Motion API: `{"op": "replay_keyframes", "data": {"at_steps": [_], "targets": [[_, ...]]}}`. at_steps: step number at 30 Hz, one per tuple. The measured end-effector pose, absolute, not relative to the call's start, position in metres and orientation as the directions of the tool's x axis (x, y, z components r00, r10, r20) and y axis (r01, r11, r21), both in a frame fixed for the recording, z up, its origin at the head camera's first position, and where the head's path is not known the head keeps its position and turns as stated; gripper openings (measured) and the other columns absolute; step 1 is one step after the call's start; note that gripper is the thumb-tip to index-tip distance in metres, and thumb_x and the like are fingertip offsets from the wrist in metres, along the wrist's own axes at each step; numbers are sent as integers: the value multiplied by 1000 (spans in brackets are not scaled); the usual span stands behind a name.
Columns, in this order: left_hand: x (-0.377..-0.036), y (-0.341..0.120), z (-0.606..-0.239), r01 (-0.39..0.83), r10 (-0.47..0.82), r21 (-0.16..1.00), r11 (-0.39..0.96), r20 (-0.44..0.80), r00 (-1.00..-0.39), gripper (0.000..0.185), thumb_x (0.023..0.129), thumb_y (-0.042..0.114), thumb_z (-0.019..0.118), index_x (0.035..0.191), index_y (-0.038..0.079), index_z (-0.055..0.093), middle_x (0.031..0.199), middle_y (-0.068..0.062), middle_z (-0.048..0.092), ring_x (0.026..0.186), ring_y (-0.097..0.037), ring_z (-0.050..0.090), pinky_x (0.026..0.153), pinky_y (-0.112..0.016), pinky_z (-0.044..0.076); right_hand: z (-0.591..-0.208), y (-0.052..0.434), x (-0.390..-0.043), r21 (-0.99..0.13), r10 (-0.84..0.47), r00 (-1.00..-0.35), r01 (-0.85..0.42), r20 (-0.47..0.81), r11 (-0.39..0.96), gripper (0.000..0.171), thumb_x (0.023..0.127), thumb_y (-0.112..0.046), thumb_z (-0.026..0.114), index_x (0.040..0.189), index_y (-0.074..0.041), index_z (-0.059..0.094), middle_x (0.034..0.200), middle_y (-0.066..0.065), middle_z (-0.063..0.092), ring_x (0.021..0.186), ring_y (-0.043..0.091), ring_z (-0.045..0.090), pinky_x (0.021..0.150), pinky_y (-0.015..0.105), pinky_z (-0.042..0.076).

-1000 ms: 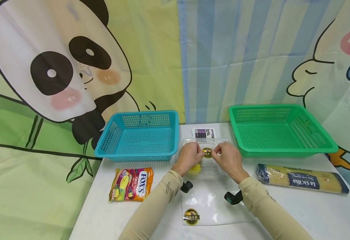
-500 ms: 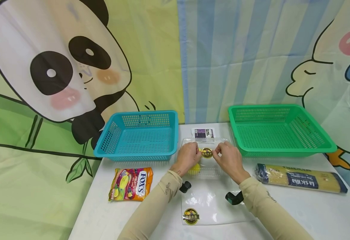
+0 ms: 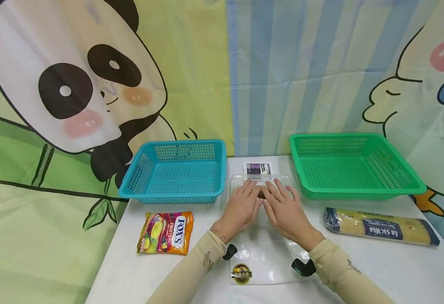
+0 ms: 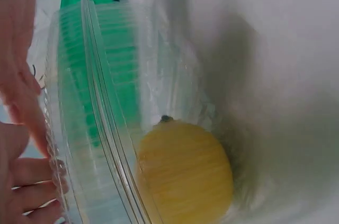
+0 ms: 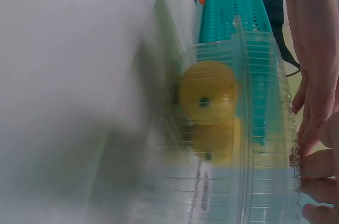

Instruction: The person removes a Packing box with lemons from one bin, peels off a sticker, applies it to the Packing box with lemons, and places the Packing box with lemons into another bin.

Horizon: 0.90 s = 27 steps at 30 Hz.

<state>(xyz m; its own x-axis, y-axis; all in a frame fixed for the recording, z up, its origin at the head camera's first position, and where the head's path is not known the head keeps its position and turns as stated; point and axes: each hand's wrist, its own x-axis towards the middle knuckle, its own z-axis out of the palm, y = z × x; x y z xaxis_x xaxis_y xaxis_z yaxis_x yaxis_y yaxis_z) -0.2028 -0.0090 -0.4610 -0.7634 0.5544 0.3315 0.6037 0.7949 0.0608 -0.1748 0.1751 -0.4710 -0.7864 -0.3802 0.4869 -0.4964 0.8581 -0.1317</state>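
Observation:
A clear plastic clamshell box (image 3: pixel 238 181) stands closed at the middle of the table. Through its wall a yellow fruit (image 4: pixel 185 173) with a dark stem end shows in the left wrist view, and two yellow-orange fruits (image 5: pixel 208 89) show in the right wrist view. My left hand (image 3: pixel 241 209) rests on the lid with fingers extended. Beside it my right hand (image 3: pixel 287 213) also lies on the lid, fingers straight and spread. Between the fingertips a dark round sticker (image 3: pixel 261 194) is partly visible, its edges covered by the hands.
Nearer the body lies a glossy white sheet (image 3: pixel 267 261) bearing another round sticker (image 3: pixel 241 273). A blue basket (image 3: pixel 172 196) and a candy bag (image 3: pixel 165 233) are left; a green basket (image 3: pixel 362 193) and a spaghetti pack (image 3: pixel 381 227) right. A purple-and-white packet (image 3: pixel 257 168) lies behind the box.
Both hands pinched the round sticker by its sides over the lid before. Now the fingers have let go and straightened, pressing flat across the sticker and lid.

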Motion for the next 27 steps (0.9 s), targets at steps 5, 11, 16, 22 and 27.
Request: {"op": "replay_keyframes", "data": {"at_steps": [5, 11, 16, 22, 27], "targets": [[-196, -10, -466, 587, 581, 14, 810, 130, -804, 55, 111, 36, 28, 158, 8, 34, 165, -7, 34, 155, -26, 26, 126, -46, 23, -477, 175, -171, -102, -433, -829, -494, 354, 863, 52, 107, -32, 45, 151, -5, 47, 155, 11, 48, 150, 38, 34, 121, 61, 22], [-195, -14, -471, 561, 559, 39, 827, 42, -828, 60, 111, 43, 21, 161, 10, 28, 167, -7, 29, 156, -27, 22, 128, -48, 17, -480, 180, -170, -110, -445, -849, -490, 283, 865, 54, 107, -34, 44, 153, -4, 44, 156, 11, 47, 149, 39, 35, 123, 58, 24], [-196, -18, -471, 529, 529, 20, 848, 24, -848, 63, 110, 47, 19, 161, 11, 26, 168, -5, 26, 157, -26, 20, 128, -47, 15, -478, 189, -171, -122, -425, -868, -465, 256, 877, 58, 108, -36, 44, 154, -2, 41, 158, 13, 43, 149, 40, 33, 124, 56, 22], [-194, -24, -470, 506, 506, 32, 862, 18, -862, 64, 110, 48, 18, 161, 11, 27, 168, -3, 26, 157, -25, 18, 128, -47, 14, -479, 197, -168, -115, -403, -880, -441, 252, 890, 59, 107, -38, 47, 153, 0, 41, 158, 16, 43, 149, 41, 34, 124, 55, 24], [-194, -27, -471, 500, 500, 57, 864, 15, -866, 63, 110, 47, 19, 161, 10, 26, 168, -5, 25, 157, -26, 17, 129, -48, 14, -479, 199, -168, -126, -412, -875, -452, 252, 883, 59, 107, -37, 48, 152, 1, 41, 158, 17, 43, 149, 41, 34, 123, 56, 25]]}}
